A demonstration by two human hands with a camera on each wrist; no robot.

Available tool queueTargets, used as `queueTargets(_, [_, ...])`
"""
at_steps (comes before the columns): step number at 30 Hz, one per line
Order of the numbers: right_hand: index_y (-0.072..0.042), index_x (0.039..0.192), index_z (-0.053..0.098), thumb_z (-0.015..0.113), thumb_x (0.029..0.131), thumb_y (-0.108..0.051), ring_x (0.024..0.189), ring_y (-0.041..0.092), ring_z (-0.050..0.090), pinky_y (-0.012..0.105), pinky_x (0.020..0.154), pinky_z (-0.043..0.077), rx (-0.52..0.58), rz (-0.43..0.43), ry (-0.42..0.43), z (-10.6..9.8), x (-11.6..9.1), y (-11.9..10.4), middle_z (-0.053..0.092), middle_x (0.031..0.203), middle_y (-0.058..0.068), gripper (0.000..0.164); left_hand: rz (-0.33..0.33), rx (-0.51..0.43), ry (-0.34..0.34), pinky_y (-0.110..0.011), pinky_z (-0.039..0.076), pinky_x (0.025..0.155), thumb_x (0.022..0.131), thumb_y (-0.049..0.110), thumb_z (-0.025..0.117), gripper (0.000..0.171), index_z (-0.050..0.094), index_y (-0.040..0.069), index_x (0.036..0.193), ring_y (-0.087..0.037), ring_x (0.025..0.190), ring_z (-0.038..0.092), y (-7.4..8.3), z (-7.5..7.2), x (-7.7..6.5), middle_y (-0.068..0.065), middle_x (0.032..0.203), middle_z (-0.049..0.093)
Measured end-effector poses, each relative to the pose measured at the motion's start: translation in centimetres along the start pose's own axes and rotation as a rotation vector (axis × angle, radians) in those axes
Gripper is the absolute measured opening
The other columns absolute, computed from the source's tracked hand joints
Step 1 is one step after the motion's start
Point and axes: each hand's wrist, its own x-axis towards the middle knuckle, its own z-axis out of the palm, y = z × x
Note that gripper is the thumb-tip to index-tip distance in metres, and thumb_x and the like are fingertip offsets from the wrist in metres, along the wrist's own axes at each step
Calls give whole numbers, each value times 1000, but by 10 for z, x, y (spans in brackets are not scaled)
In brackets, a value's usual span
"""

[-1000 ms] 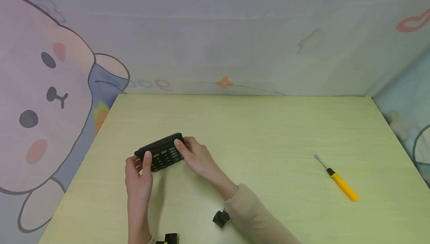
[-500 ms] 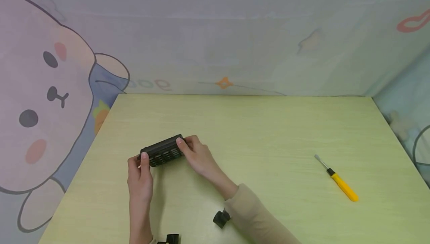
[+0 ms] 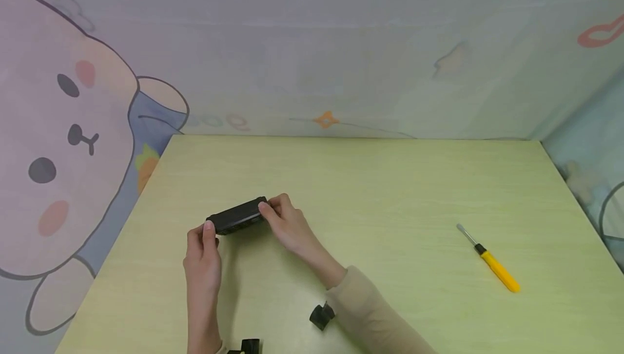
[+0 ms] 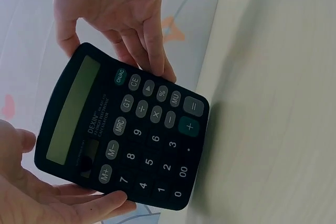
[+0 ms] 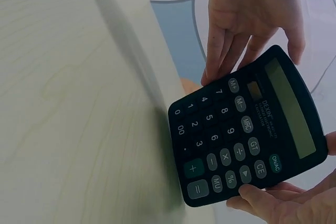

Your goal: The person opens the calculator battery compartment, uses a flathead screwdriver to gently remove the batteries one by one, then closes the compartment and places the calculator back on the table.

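A black desktop calculator (image 3: 237, 216) is held between both hands on the left side of the table. In the head view its dark top edge faces up and its keys are mostly hidden. My left hand (image 3: 202, 251) grips its left end, thumb toward the near side. The right hand (image 3: 287, 227) grips the opposite end. The left wrist view shows the calculator's face (image 4: 126, 129) with a blank display and grey and green keys. From the right wrist, the same keypad (image 5: 220, 129) stands with its lower edge close over the tabletop.
A screwdriver (image 3: 489, 259) with a yellow handle lies on the right of the pale wooden table (image 3: 390, 197). Black camera mounts (image 3: 322, 316) show at the wrists. A printed cloth (image 3: 341, 45) hangs behind the table's far edge.
The calculator has tilted, so its keys have turned out of the head view and its top edge now shows. Both hands have shifted slightly right and keep their grip. The screwdriver has not moved.
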Motion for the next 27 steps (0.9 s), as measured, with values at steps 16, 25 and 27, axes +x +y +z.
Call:
queueTargets(16, [-6,137,44,48,95,-37,133,29,48,43,108,41,9,9,-39,1,1,5,49,142,20,52,-63,-35,-46,-46,30,115,102,26,36,54,26,3,149,-31,142,35,2,0,-1,-20,153,34])
queueTargets(25, [-6,148,35,55,93,-45,134,32,47,45,108,41,-74,20,-38,2,0,8,47,144,21,70,-74,-47,-91,-47,28,116,101,24,39,56,21,6,152,-32,144,30,0,1,-3,-19,156,29])
queueTargets(27, [-6,148,34,56,92,-45,134,32,46,45,108,41,-86,28,-32,3,0,9,48,144,20,71,-78,-74,-99,-46,29,116,101,22,41,56,23,5,151,-31,144,31,-1,1,-3,-20,155,30])
